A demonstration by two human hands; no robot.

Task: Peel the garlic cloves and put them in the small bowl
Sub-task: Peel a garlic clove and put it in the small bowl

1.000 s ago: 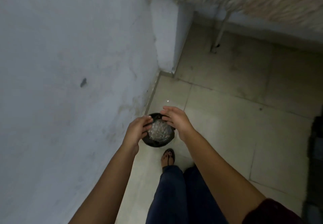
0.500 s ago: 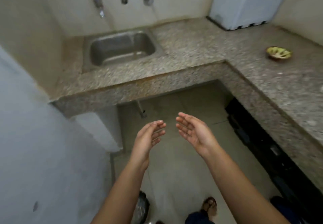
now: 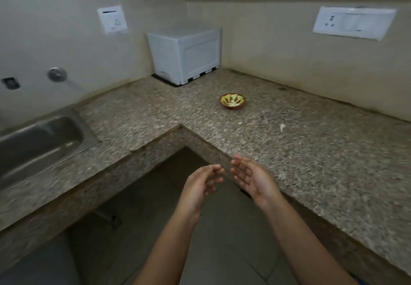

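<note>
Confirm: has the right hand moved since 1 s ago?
Yes. The right hand has risen from near the floor to the front edge of the granite counter, open and empty.

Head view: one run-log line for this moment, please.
left hand: open, empty | right hand: open, empty | small bowl: on granite countertop, beyond hands | sink: far left

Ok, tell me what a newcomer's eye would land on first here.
First the left hand and right hand, held up open and empty, palms facing, in front of the inner corner of the counter. Then the small bowl, yellow-green inside, standing on the speckled counter, with the white appliance in the far corner behind it.
</note>
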